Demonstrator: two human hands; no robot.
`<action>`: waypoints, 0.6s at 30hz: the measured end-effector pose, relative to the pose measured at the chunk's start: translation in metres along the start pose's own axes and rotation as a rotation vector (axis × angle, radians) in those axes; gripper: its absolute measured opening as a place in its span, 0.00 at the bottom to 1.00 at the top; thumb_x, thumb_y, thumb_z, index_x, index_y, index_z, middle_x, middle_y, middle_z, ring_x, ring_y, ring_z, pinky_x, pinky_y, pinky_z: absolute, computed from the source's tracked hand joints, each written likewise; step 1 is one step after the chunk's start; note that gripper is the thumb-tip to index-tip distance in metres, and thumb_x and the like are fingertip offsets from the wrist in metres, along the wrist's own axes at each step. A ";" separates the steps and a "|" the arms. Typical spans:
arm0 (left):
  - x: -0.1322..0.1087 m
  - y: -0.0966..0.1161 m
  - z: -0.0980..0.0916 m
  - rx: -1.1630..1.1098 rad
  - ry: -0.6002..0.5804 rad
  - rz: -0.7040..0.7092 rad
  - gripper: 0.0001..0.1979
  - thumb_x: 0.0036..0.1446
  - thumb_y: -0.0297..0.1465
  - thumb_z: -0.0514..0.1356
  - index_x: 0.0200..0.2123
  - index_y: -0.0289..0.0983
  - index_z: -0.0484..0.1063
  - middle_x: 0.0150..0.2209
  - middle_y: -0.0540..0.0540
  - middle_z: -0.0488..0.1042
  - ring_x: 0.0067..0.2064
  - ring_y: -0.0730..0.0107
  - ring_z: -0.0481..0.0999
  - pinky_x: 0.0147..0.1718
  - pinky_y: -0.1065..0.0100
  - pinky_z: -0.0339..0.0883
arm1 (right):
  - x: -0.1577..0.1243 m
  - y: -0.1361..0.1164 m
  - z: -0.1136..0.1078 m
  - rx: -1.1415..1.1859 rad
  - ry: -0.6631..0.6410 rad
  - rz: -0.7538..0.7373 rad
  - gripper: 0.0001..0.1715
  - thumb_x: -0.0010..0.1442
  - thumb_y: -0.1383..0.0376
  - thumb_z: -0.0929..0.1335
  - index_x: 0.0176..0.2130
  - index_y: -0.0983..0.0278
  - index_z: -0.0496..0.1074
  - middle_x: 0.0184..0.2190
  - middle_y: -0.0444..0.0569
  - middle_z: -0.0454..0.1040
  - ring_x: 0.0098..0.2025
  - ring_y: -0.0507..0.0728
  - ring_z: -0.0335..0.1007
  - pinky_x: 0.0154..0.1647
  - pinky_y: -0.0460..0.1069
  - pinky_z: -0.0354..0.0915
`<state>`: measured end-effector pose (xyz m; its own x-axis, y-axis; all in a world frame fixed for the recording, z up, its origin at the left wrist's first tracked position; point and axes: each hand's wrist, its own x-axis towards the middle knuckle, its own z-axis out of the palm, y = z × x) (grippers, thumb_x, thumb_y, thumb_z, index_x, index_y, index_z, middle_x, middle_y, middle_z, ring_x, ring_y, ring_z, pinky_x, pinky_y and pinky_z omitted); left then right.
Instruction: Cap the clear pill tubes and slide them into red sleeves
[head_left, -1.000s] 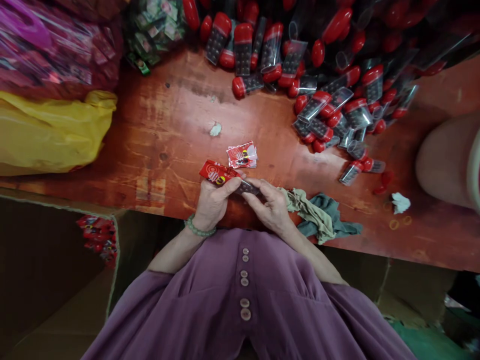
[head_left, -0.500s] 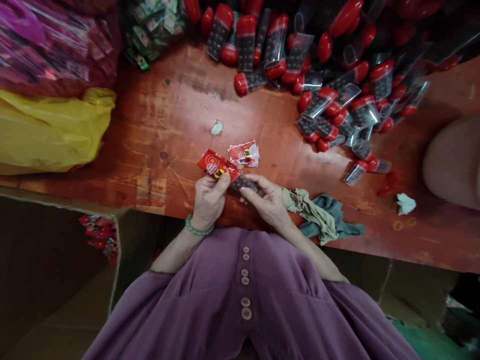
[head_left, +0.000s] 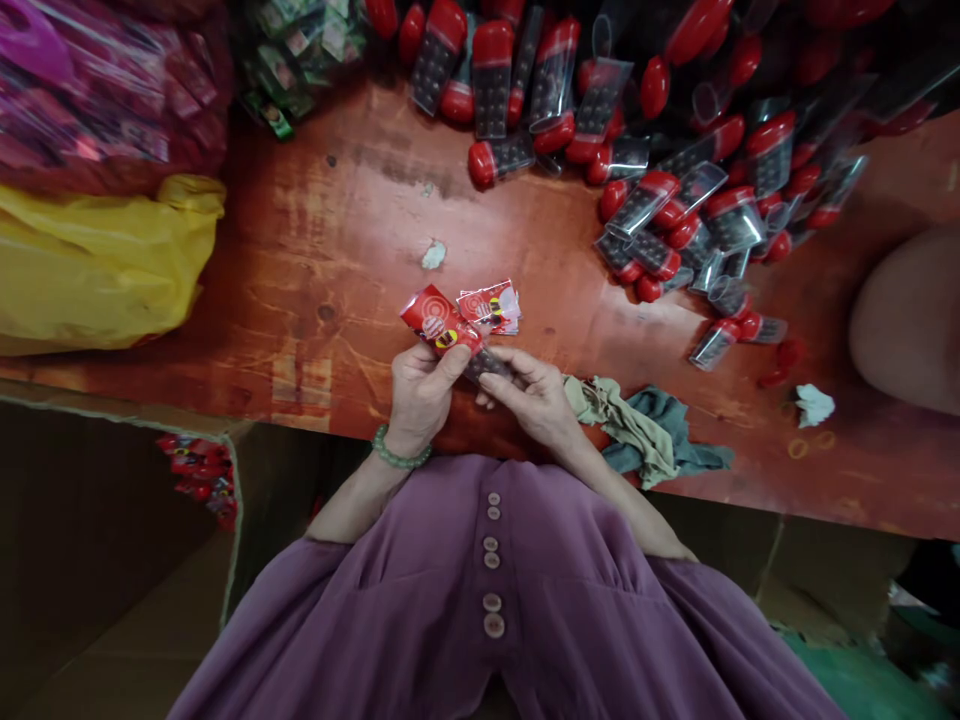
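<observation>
My left hand (head_left: 427,385) pinches a red printed card (head_left: 442,318), thumb on top, over the middle of my lap at the table's edge. The card slants up to the left and meets a dark studded piece (head_left: 484,366) at its lower right end. Around that piece the thumb and fingers of my right hand (head_left: 536,395) are closed. Whether the card lies on or around the piece I cannot tell. Just behind, a small stack of similar red cards (head_left: 491,304) rests on the table.
Many red-ended dark studded pieces in clear sleeves (head_left: 637,215) are heaped at the back right. Crumpled cloths (head_left: 649,435) lie right of my hands. A yellow bag (head_left: 97,265) sits left, and a pale rounded container (head_left: 907,315) right. Below the table's left edge is a cardboard box (head_left: 232,500).
The red card has tilted and turned more of its face upward, its far end rising slightly. Both hands keep their hold in nearly the same place.
</observation>
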<state>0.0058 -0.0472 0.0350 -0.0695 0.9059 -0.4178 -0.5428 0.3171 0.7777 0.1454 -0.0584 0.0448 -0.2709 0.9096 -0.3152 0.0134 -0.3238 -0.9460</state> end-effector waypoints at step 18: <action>-0.001 -0.004 -0.003 0.020 -0.054 -0.006 0.17 0.44 0.43 0.73 0.33 0.39 0.82 0.33 0.45 0.83 0.35 0.62 0.82 0.36 0.64 0.76 | 0.001 -0.003 0.008 -0.157 0.102 -0.114 0.14 0.62 0.55 0.70 0.44 0.60 0.76 0.33 0.45 0.73 0.29 0.50 0.70 0.34 0.48 0.72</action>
<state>0.0055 -0.0498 0.0309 -0.0203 0.9177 -0.3967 -0.5265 0.3274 0.7846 0.1374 -0.0586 0.0474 -0.1801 0.9623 -0.2038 0.1405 -0.1799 -0.9736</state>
